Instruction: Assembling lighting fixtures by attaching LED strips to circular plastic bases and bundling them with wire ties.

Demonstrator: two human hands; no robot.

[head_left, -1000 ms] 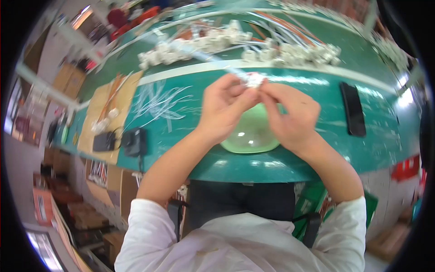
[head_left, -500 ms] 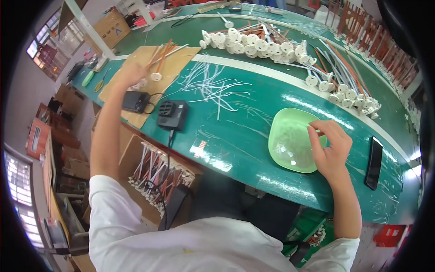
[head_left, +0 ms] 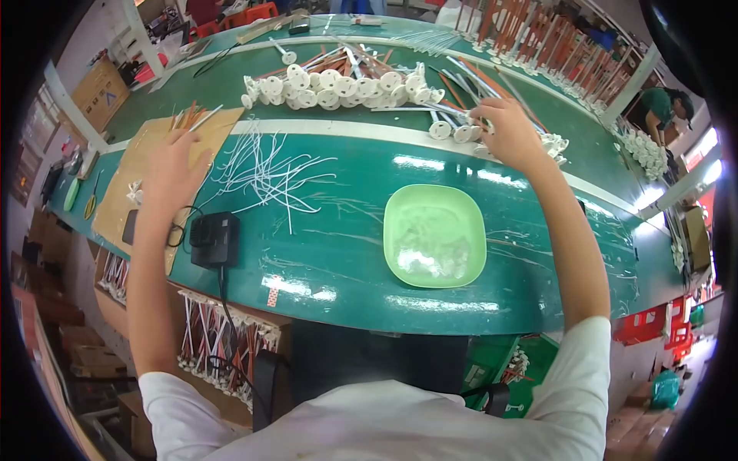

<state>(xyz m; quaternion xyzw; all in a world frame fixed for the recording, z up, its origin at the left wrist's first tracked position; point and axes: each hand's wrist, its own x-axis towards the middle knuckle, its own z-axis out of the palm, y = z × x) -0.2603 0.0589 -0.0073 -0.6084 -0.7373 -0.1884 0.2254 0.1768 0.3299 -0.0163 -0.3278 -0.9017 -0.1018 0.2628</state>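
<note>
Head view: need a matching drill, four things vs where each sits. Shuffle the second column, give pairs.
Things:
1. green plate
2. black box with cable
3. left hand
4. right hand

Places:
A. over the cardboard sheet
B. on the white disc parts with wires, far side of the table
C. near table edge, left of the plate
D. middle of the green table, in front of the person

Pairs: 1-D, 2-C, 3-A, 4-B
</note>
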